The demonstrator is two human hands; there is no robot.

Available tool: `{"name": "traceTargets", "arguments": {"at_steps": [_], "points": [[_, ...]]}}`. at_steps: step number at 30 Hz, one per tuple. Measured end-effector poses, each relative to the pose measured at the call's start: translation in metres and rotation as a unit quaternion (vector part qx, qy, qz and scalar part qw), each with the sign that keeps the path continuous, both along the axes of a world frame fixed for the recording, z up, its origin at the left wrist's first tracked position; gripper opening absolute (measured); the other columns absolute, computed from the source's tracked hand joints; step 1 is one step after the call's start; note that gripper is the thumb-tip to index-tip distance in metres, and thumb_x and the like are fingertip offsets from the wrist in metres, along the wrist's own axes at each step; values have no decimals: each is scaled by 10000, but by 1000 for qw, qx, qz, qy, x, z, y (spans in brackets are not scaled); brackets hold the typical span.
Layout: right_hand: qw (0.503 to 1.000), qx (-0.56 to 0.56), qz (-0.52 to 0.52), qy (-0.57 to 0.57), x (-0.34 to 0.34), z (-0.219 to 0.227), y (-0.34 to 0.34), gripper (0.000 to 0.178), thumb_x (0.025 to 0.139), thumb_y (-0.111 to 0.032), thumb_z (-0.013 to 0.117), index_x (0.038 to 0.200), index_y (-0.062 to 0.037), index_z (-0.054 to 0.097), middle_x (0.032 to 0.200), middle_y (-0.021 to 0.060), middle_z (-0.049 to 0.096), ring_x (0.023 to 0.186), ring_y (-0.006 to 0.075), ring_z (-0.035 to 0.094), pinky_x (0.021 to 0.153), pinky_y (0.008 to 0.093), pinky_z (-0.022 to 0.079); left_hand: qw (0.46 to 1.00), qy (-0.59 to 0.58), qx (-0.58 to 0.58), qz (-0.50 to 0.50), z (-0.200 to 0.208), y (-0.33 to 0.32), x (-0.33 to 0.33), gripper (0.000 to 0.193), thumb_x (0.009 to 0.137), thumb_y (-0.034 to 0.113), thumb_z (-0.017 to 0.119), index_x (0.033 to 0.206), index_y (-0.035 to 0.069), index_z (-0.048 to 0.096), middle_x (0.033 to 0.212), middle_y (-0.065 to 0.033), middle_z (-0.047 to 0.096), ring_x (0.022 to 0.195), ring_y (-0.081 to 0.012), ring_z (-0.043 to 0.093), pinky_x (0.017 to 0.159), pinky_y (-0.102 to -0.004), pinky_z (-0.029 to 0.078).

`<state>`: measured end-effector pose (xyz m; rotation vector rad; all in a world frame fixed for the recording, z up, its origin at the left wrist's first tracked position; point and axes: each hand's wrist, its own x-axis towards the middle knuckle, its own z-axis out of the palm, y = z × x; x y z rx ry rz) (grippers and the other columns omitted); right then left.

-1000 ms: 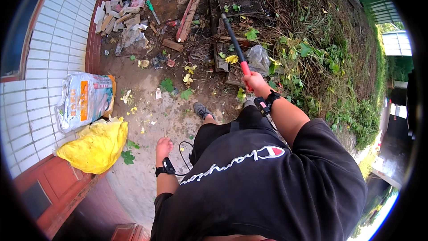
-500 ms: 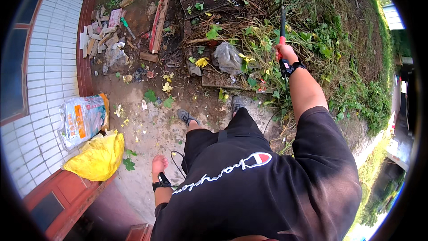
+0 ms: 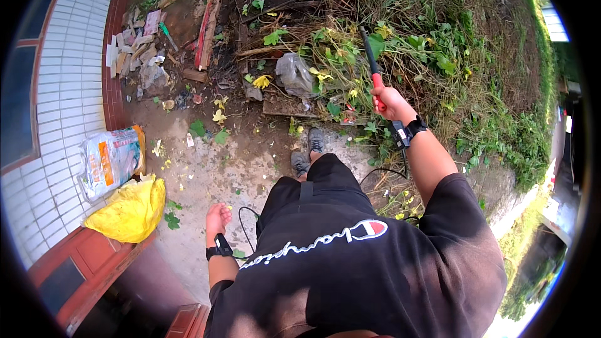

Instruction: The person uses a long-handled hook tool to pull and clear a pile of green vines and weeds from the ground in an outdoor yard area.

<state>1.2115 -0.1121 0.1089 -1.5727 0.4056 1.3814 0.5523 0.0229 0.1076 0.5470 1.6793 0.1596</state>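
My right hand (image 3: 389, 101) is wrapped around the red grip of a long-handled tool (image 3: 369, 53) with a black shaft. The shaft points away over cut vines and weeds (image 3: 432, 50), and its far end lies among leaves, so the tool's working end does not show. My left hand (image 3: 218, 218) hangs low over the concrete on the left, fingers loosely bent and apart, with nothing seen in it. A crumpled clear plastic bag (image 3: 294, 75) lies on the ground to the left of the tool, beside yellow leaves.
A yellow sack (image 3: 128, 209) and a printed white-and-orange sack (image 3: 109, 166) lean by the tiled wall (image 3: 72, 81). Wood scraps (image 3: 134, 50), a green-handled item (image 3: 168, 34) and a red-edged plank (image 3: 210, 25) lie farther off. A black cable (image 3: 383, 170) runs beside me.
My right hand and the tool have come left and nearer, and the shaft now slants to the left. My feet have drawn closer together. The left hand has risen slightly.
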Motion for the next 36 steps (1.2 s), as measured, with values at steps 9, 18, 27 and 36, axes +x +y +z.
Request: {"name": "traceTargets", "arguments": {"at_steps": [9,18,27,36], "points": [[990,-28,88,-107,-76,65,-13,108,854,-43,538,767,-41,475,577,29,488,434,132,448,395,277,386,997,-60,29,-25,-30,-40,-15,163,941,174,484,1017,74,590,741,-36,609,616,-144,594,570,-268,500],[978,-40,116,-170,-143,141,-124,111,852,-50,565,876,-49,457,641,5,474,442,101,441,372,268,377,989,-2,-144,-24,-129,-148,-113,149,893,192,530,980,78,571,712,-67,598,530,-181,564,458,-324,475],[973,-45,136,-180,-147,162,-228,138,835,-57,563,930,-42,463,614,3,493,432,114,467,372,257,381,997,-3,42,-61,-73,-158,-86,130,903,167,521,982,82,579,691,-44,600,523,-140,561,463,-280,455],[953,-1,261,-156,41,197,-407,189,844,-78,598,990,-40,485,627,-1,505,416,95,465,359,241,377,969,78,4,-236,-73,-218,37,142,873,173,540,962,70,580,728,-66,625,559,-171,585,484,-317,468]]}}
